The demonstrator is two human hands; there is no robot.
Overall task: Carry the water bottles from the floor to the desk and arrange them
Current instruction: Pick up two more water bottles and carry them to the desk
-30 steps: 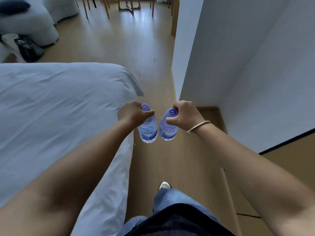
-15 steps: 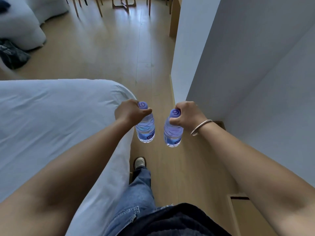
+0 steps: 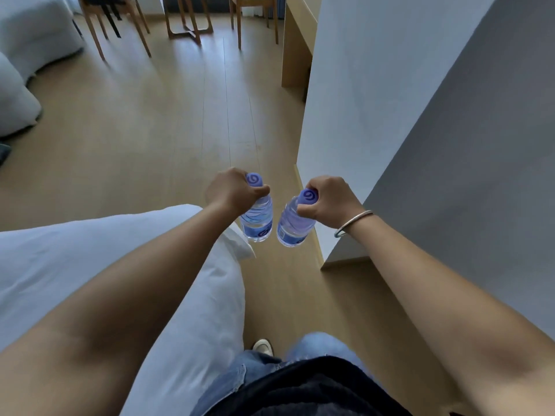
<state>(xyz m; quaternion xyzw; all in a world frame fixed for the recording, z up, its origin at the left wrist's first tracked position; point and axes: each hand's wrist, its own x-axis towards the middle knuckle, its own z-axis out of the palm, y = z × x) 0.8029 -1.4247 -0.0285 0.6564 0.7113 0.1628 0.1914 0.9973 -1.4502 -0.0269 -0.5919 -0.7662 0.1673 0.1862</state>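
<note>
In the frame centre I see my left hand (image 3: pixel 232 192) clamped on the left water bottle (image 3: pixel 257 217), my right hand (image 3: pixel 329 202) clamped on the right water bottle (image 3: pixel 292 225), both hanging above the wooden floor (image 3: pixel 150 124), white bed (image 3: pixel 90 250) lower left.

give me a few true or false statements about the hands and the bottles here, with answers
1. Each hand grips one water bottle near its cap. True: the left hand holds the left bottle and the right hand holds the right bottle.
2. Both bottles stand on the floor. False: they hang in the air above the wooden floor.
3. A metal bangle sits on the right wrist. True.
4. The bottle caps are red. False: they are purple with a swirl mark.
5. A white bed lies on the person's left. True.
6. The two bottles are pressed together. False: a narrow gap shows between them.
</note>
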